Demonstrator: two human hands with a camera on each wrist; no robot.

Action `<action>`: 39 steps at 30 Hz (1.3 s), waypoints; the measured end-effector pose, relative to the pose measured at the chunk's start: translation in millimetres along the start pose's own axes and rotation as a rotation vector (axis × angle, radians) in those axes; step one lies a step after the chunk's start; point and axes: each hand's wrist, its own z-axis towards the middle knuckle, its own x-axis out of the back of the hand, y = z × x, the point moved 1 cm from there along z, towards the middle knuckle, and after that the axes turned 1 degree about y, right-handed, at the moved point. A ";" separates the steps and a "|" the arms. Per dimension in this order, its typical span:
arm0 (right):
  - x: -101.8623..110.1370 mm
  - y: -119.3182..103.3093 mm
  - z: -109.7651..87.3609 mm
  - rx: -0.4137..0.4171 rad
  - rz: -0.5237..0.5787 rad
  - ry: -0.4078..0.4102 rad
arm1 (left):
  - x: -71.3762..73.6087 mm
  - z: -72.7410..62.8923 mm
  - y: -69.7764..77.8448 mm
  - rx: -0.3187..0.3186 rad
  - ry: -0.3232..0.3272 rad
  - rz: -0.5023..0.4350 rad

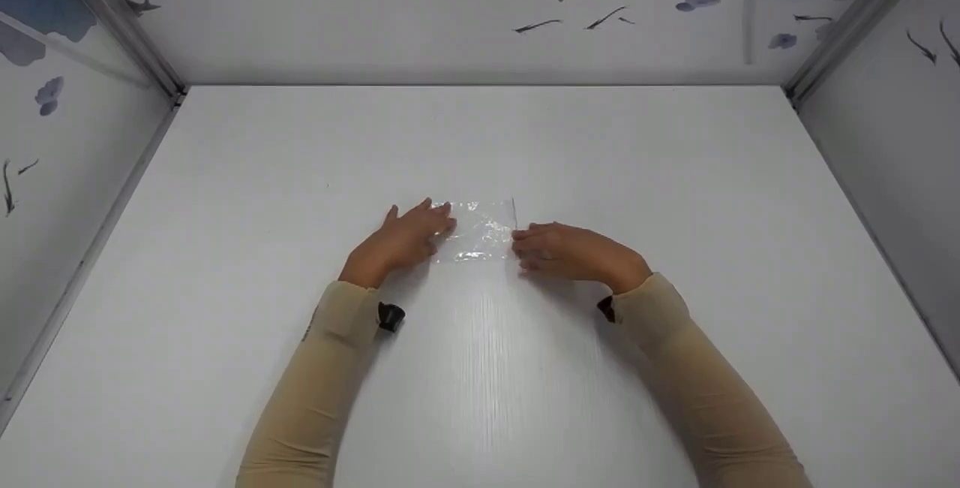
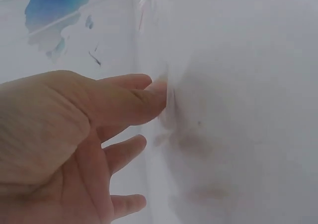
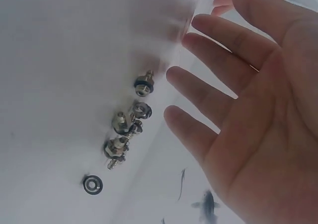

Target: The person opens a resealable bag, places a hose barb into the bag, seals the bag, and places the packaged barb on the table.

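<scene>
A small clear plastic zip bag [image 1: 480, 230] lies flat on the white table, its zip edge to the right. My left hand [image 1: 409, 239] rests on the bag's left end with fingers spread; in the left wrist view, the thumb [image 2: 134, 105] touches the surface beside the index finger. At the zip edge, my right hand [image 1: 576, 252] touches the bag with its fingertips. Its fingers [image 3: 206, 92] look straight and slightly apart in the right wrist view. There, the reddish zip strip [image 3: 186, 27] shows near the fingertips.
Several small metal fittings [image 3: 121, 122] with dark rings appear on the white surface in the right wrist view; one [image 3: 93, 185] sits apart. The head view does not show them. Printed panels [image 1: 420, 30] with fish wall in the table [image 1: 480, 143] at back and sides.
</scene>
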 end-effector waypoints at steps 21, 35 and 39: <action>23.4 23.3 31.0 -0.305 0.274 0.243 | -16.4 36.9 53.6 0.014 0.239 -0.371; 24.4 28.1 51.1 -0.368 0.330 0.185 | -32.0 56.1 64.4 0.121 0.241 -0.412; 23.4 28.3 55.1 -0.367 0.351 0.177 | -33.6 57.4 65.0 0.133 0.235 -0.429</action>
